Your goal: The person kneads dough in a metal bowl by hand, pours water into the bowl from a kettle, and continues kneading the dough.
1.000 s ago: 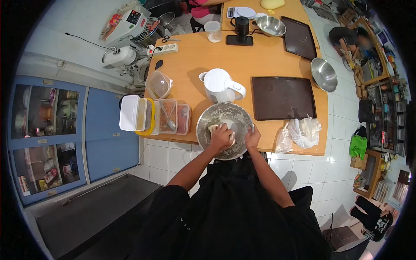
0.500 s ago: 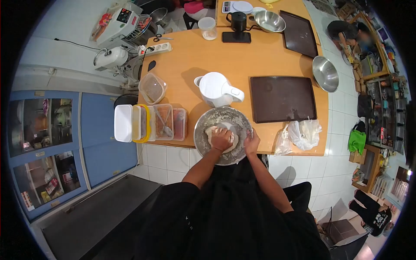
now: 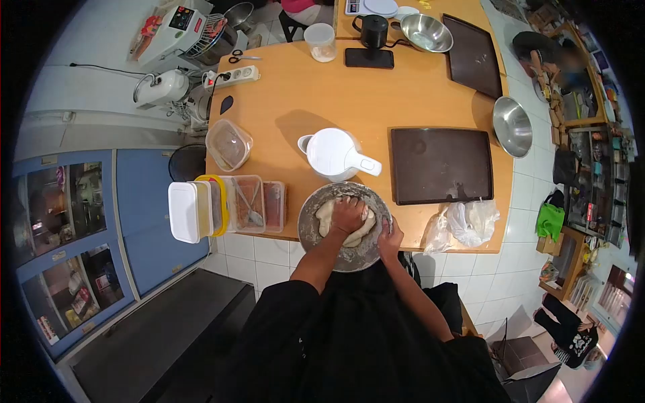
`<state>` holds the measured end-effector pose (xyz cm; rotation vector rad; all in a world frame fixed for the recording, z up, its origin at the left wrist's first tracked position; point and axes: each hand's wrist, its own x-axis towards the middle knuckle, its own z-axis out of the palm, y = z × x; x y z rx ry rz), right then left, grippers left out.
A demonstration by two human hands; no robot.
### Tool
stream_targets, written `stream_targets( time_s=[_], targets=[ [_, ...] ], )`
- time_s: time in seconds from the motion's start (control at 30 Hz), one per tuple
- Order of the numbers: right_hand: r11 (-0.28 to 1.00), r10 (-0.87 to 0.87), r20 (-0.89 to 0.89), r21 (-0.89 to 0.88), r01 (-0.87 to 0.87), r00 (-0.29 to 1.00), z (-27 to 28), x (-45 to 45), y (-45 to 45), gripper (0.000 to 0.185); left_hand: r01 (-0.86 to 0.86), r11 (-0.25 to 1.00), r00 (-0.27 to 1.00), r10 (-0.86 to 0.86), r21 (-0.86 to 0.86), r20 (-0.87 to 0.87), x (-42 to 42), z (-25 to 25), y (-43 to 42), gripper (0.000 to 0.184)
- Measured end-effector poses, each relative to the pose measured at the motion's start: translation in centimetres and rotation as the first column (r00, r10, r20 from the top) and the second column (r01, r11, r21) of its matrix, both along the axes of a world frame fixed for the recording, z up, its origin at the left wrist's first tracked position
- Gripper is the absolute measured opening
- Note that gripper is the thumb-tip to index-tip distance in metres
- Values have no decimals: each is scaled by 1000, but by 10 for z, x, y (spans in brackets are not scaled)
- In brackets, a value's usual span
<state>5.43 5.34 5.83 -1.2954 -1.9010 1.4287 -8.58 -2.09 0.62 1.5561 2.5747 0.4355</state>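
Observation:
A metal mixing bowl [image 3: 310,240] sits at the table's front edge, its inner wall smeared with flour and dough bits. Inside lies a pale lump of dough [image 3: 325,217], spread wider than the hand on it. My left hand [image 3: 349,215] presses into the dough, fingers bent into its far side; the fingertips are partly hidden. At the bowl's right rim, my right hand [image 3: 390,240] grips the edge with the thumb up on the inside. Just beyond the bowl stands a white electric kettle [image 3: 330,153], its handle pointing right.
Plastic food containers [image 3: 245,201] stand left of the bowl, near an open clear tub [image 3: 228,146]. To the right are a dark baking tray [image 3: 441,166], plastic bags [image 3: 470,221] and a steel bowl [image 3: 512,127]. A phone [image 3: 369,58] lies farther back.
My left hand has pressed the dough, which now looks broader and flatter in the bowl. My right hand keeps its hold on the rim. The whole view has shifted slightly.

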Motion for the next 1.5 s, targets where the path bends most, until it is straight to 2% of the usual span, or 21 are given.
stream_targets(
  time_s=[0.03,0.13,0.23,0.43,0.53,0.6,0.73,0.83,0.93,1.03,1.17,1.23,1.4,1.5],
  targets=[
    [1000,-3,-7,1,3,1000,0,-1,0,21,10,999,999,-9,-45,32,-3,-1,2,20],
    [1000,-8,-14,3,8,1000,3,2,-2,22,27,1000,999,-26,15,-35,-5,-9,3,20],
    [999,13,-8,34,-12,1000,4,2,0,22,26,988,996,-12,153,-92,-6,-13,3,18],
    [994,-11,19,110,9,1000,7,3,-6,22,33,992,999,-34,120,6,-5,-14,-4,24],
    [995,-13,40,98,9,999,8,-2,-2,22,60,998,984,-65,34,165,-12,-9,-8,36],
    [998,-12,-19,60,13,1000,13,-2,-2,21,162,974,948,-110,-156,300,-26,12,-11,47],
    [995,45,23,93,-47,999,8,-3,3,24,373,805,849,-96,-462,519,-51,35,2,68],
    [996,63,103,62,-69,993,3,-2,0,23,392,681,881,-84,-619,465,-52,37,10,78],
    [997,52,96,51,-57,994,2,-3,1,22,434,630,893,-204,-644,402,-50,37,13,75],
    [999,36,57,37,-39,998,1,-2,-2,22,463,613,881,-239,-640,408,-46,42,11,69],
    [995,50,58,86,-55,997,2,-1,-1,24,526,710,826,-296,-468,479,-42,24,-4,67],
    [995,53,53,81,-57,997,6,-4,0,24,538,725,799,-277,-429,534,-42,46,-5,63],
    [996,37,21,74,-39,999,15,-2,-2,23,386,845,858,-180,-371,482,-37,48,-11,56],
    [998,25,123,-54,-19,992,26,-1,0,22,311,917,857,-157,-249,491,-37,50,-10,58]
  ],
)
